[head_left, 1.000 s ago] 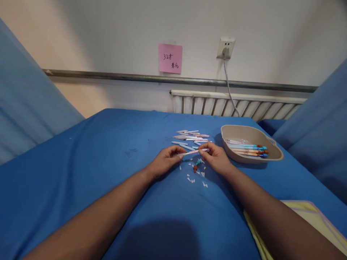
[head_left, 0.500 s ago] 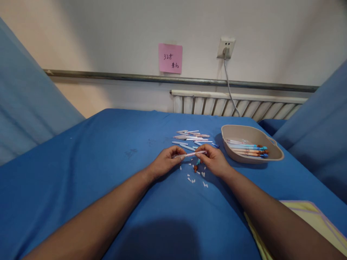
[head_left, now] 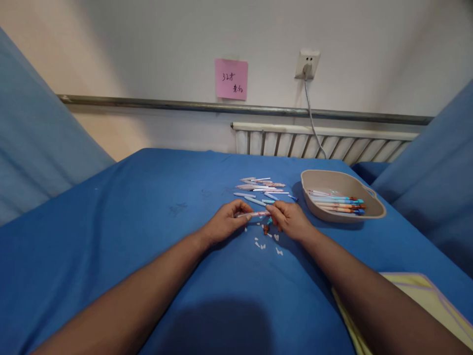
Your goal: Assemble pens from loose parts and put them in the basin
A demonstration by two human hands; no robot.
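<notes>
A pale pen barrel with a pinkish pattern (head_left: 258, 214) lies level between my two hands. My left hand (head_left: 228, 220) pinches its left end, while my right hand (head_left: 290, 219) closes finger and thumb on its right end. Below them, small white pen tips (head_left: 262, 246) are scattered on the blue cloth (head_left: 155, 286), with a brown piece (head_left: 266, 230) and a turquoise piece (head_left: 269, 221) close to my right fingers. Just beyond the hands lie several loose pen barrels and white refills (head_left: 260, 187).
To the right stands a beige basket (head_left: 343, 177) with several assembled-looking pens (head_left: 338, 203) inside. A yellow cloth (head_left: 410, 301) lies at the lower right. Behind the table are a radiator (head_left: 288, 143), a metal rail (head_left: 177, 105) and a plugged-in cable (head_left: 311, 113).
My right hand has shifted slightly left along the pen barrel, and its patterned part shows more between the hands. The other pens and parts stay where they were.
</notes>
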